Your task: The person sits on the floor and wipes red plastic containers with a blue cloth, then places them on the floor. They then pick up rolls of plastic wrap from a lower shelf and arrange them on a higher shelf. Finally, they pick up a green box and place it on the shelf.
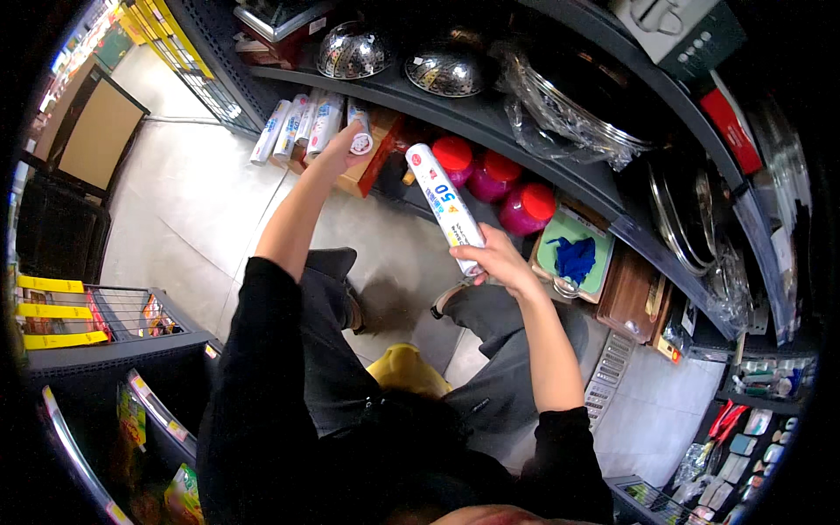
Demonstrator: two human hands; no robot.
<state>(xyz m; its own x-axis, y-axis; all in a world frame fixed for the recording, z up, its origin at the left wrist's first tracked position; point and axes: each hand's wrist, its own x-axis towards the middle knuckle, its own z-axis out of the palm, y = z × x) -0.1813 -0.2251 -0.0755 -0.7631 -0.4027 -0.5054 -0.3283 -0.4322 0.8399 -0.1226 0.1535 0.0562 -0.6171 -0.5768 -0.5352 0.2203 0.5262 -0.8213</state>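
In my right hand (497,259) is a long white printed roll (442,194), gripped near its lower end and tilted up and to the left. My left hand (339,150) reaches to the lower shelf at the left and closes on another white roll (358,114), whose round end faces me. Beside it, several similar white rolls (325,122) lie in a row, partly in an open cardboard box (378,147). The fingers of my left hand are partly hidden.
Jars with red lids (497,166) stand under the dark shelf (420,98), beside a green tray (595,262) with a blue cloth (575,259). Above are metal bowls (353,51) and plastic-wrapped pans (569,105). A wire rack (140,311) stands at the left.
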